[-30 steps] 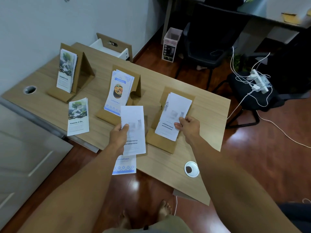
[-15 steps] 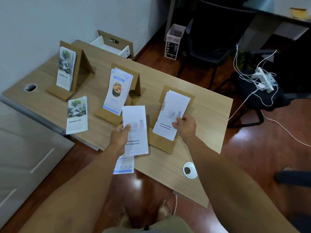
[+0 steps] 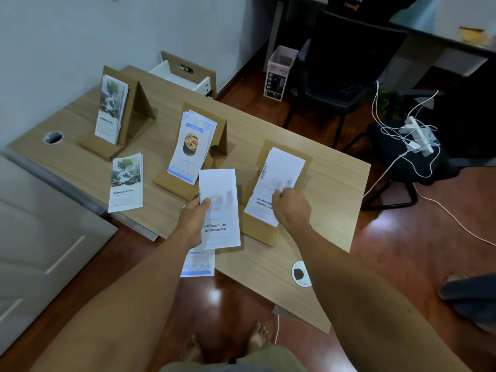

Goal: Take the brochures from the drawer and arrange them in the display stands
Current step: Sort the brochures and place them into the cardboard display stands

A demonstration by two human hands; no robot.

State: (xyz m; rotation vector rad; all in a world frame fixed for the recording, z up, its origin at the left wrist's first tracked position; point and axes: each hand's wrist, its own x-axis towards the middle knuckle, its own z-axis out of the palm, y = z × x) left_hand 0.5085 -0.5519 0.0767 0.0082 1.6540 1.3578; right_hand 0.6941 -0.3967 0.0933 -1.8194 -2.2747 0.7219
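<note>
Room: glossy red-brown wooden floor, pale wall, and a low desk [image 3: 316, 288] of light wood-grain laminate with a round cable hole near each end.
White brochures in stand: a thin stack of plain rectangular sheets [image 3: 281, 170] leans in the right cardboard stand [image 3: 257, 232], near the desk's right edge.
Right hand: the right hand [image 3: 291, 208] pinches the lower part of this stack, fingers curled on the paper.
Left hand: the left hand [image 3: 194, 216] grips the left edge of another white folded brochure [image 3: 220, 210], thumb on top; it is held flat above the desk's near edge.
Blue brochure below: a sheet with blue pattern [image 3: 198, 264] hangs over the near edge, partly under the held one.
Middle stand: brown cardboard wedge [image 3: 220, 135] with blue-and-white brochures [image 3: 192, 146], slightly fanned.
Left stand: same cardboard shape [image 3: 134, 108], with tree-picture brochures [image 3: 111, 108].
Loose stack: tree-picture brochures [image 3: 126, 182] lie flat at the desk's near-left edge.
Drawer: open white drawer [image 3: 185, 73] with wooden front, behind the far edge.
</note>
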